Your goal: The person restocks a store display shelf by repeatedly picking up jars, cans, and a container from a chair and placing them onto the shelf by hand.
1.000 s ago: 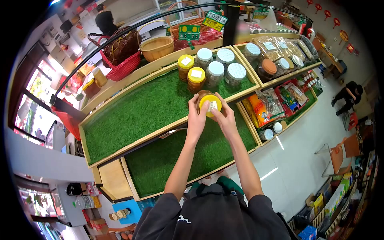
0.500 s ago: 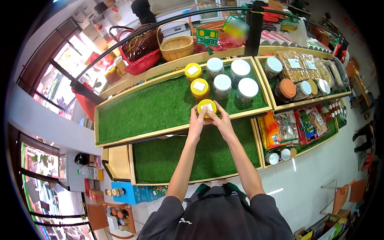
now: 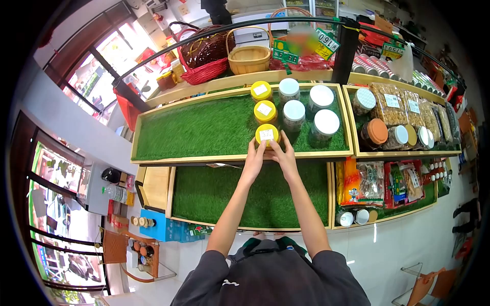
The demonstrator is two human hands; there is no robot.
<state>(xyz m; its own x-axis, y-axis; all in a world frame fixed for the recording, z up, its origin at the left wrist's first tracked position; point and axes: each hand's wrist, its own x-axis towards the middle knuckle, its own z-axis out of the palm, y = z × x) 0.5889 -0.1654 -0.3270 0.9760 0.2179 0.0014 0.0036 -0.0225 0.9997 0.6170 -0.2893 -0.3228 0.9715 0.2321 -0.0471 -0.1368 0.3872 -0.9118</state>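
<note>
A yellow-lidded jar [image 3: 267, 133] with a white label on top stands at the front edge of the green-lined upper tray [image 3: 189, 125]. My left hand [image 3: 254, 154] grips its left side, and my right hand [image 3: 283, 153] curls round the right; both thumbs meet at the lid's near edge. Two more yellow-lidded jars, a middle one [image 3: 265, 111] and a back one [image 3: 261, 91], line up behind it. Beside them to the right are several clear jars with pale lids, among them a front one [image 3: 325, 124]. The held jar's body is mostly hidden by my fingers.
A lower green-lined tray [image 3: 250, 196] runs beneath. To the right, another tray holds bagged dry goods [image 3: 392, 102] and an orange-lidded jar [image 3: 375, 131]. Behind the upper tray are a red basket [image 3: 204, 71], a wooden basket [image 3: 249, 59] and a black rail post [image 3: 345, 51].
The view has turned, so the shelves appear more level and shifted. My thumbs have slid from the top of the lid to its near edge; both hands remain around the jar.
</note>
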